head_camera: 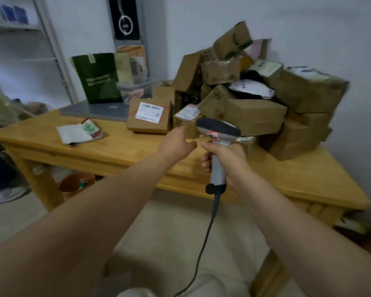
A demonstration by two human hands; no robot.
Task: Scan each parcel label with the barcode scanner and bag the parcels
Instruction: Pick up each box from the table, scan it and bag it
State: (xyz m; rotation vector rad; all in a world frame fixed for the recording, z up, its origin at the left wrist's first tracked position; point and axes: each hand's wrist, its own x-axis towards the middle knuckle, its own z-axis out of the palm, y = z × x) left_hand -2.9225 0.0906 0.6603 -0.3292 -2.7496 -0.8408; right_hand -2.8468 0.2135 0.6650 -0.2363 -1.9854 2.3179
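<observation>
Grey barcode scanner in right hand

the worktop is honey-yellow wood. the barcode scanner has a pale grey handle, a dark grey head and a small red-and-white sticker below the head; its cable is black. the stacked parcels are plain brown cardboard, and the parcel lying apart from the pile carries a white label with black print and red tape marks. a bag standing at the back is dark green with pale lettering. a flat packet is white with a green and red patch. the laptop is grey. the bin under the worktop is orange-brown. the wall is white.
</observation>
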